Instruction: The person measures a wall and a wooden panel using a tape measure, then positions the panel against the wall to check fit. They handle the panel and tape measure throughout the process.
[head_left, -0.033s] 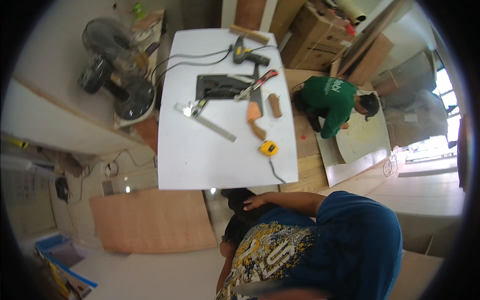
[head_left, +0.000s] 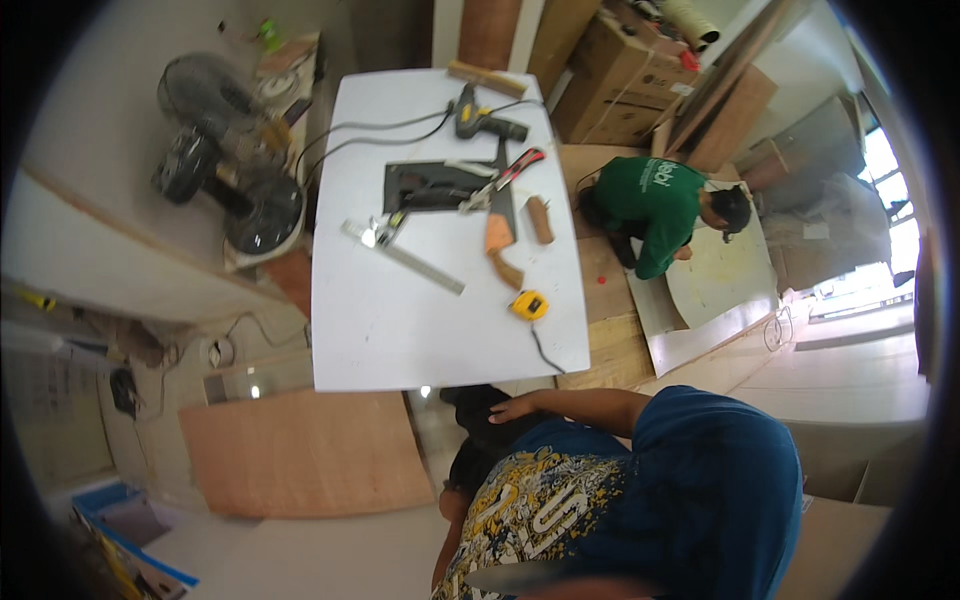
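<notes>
My right hand (head_left: 513,408) lies on my dark trousers (head_left: 484,425), fingers stretched out and apart, holding nothing visible. My left hand (head_left: 455,503) rests by my other knee; its fingers are hidden. Both hands are away from the white table (head_left: 420,350) in front of me. On its top lie a yellow tape measure (head_left: 529,305), a saw-like tool with an orange and brown handle (head_left: 500,238), a metal square (head_left: 420,265), a red and black utility knife (head_left: 526,162), a black frame-shaped piece (head_left: 405,188), a wooden block (head_left: 540,220) and a corded drill-like power tool (head_left: 468,112).
A wooden strip (head_left: 487,78) lies at the table's far edge. A black fan (head_left: 230,180) stands to the left. A brown board (head_left: 300,455) lies on the floor at left. To the right, a person in green (head_left: 650,200) bends over a pale sheet (head_left: 720,275). Behind stands a cardboard box (head_left: 620,85).
The view has shifted slightly, so the table and its tools sit a little lower and further left. My hands stay in place on my legs.
</notes>
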